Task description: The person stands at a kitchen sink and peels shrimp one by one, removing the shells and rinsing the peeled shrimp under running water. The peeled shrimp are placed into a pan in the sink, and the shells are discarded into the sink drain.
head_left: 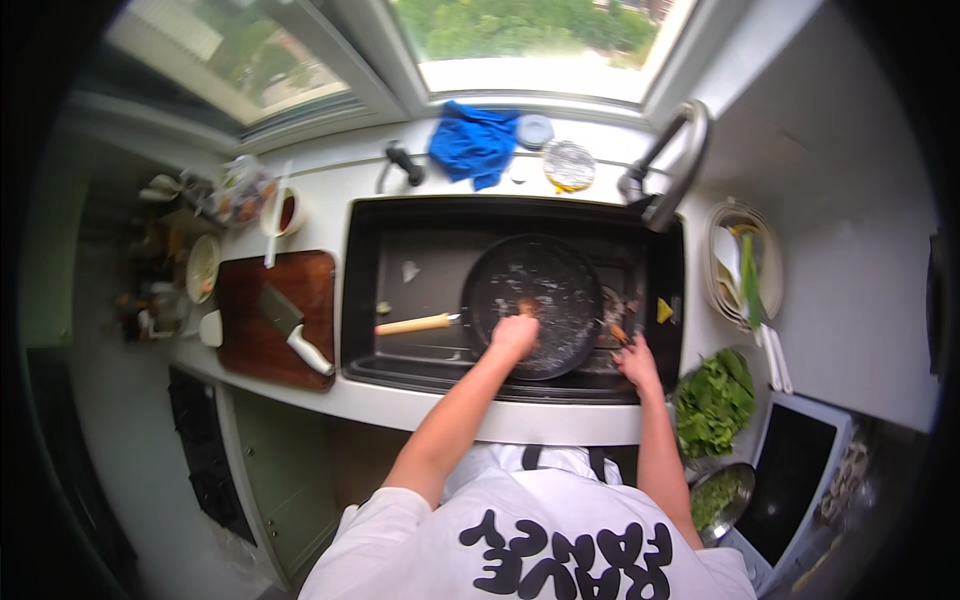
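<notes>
A dark round wok [578, 262], wet and speckled with light suds or water, lies in the black sink [395, 280]. Its pale wooden long handle [415, 324] points left. My left hand [515, 335] reaches inside the wok, fingers closed around a small brown thing [527, 306], mostly hidden, that presses against the wok's bottom; its kind is unclear. At the wok's right rim, my right hand [638, 364] has its fingers closed at a short brown side handle [618, 333]. Pale food scraps lie in the sink close to that hand.
Left of the sink, a cleaver [281, 312] rests on a brown cutting board [240, 345]. Behind the sink are a blue cloth [468, 145] and a curved faucet [685, 165]. Leafy greens [715, 400] and a metal bowl [738, 500] stand at right, beside a utensil-filled container [718, 285].
</notes>
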Action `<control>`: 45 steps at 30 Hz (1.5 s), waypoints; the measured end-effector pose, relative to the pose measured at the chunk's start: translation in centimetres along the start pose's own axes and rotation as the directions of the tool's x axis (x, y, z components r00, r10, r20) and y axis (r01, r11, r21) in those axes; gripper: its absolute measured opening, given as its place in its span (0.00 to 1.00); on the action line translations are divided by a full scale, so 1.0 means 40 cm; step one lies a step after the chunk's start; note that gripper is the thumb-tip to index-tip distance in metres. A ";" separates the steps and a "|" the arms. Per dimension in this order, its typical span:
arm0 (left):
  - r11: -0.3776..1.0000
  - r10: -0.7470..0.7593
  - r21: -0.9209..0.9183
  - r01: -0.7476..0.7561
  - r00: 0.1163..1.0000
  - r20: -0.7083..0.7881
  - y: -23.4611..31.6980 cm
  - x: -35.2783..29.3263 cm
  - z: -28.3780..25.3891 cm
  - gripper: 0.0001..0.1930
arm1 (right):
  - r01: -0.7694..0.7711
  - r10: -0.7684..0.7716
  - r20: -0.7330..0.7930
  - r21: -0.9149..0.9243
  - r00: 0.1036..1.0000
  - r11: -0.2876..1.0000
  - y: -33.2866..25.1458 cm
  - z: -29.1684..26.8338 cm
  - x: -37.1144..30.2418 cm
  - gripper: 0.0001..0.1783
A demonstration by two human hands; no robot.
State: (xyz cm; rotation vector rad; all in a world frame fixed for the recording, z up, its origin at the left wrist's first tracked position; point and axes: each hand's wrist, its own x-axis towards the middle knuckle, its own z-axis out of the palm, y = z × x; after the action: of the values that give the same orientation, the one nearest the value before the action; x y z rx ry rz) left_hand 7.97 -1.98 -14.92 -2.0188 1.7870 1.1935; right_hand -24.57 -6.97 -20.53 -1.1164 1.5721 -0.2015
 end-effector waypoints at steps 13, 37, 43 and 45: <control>0.708 -0.192 -0.636 -0.308 0.782 -0.593 -0.299 -0.473 -0.310 0.10 | 0.419 -0.492 -0.048 -0.456 0.870 0.785 -0.197 0.379 0.021 0.24; 0.526 -0.777 -0.680 0.511 -0.037 -0.629 -1.762 -0.815 -0.585 0.18 | 0.191 -0.173 -0.250 0.050 0.953 0.980 -0.210 0.639 0.017 0.12; 0.933 -0.287 -0.273 0.233 0.028 -0.957 -1.496 -0.767 -0.620 0.10 | 0.248 -0.204 -0.295 0.119 0.933 0.961 -0.321 0.572 -0.133 0.19; 0.918 -0.386 -0.395 0.022 0.264 -0.884 -1.141 -0.731 -0.623 0.08 | 0.241 -0.208 -0.151 0.260 0.966 0.935 -0.363 0.567 -0.169 0.17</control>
State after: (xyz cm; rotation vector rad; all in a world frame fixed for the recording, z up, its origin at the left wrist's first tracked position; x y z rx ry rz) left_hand 61.38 15.96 4.71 -3.5049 1.5272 -0.0365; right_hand 1.63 -0.19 -14.34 -1.0756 1.4647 -0.6354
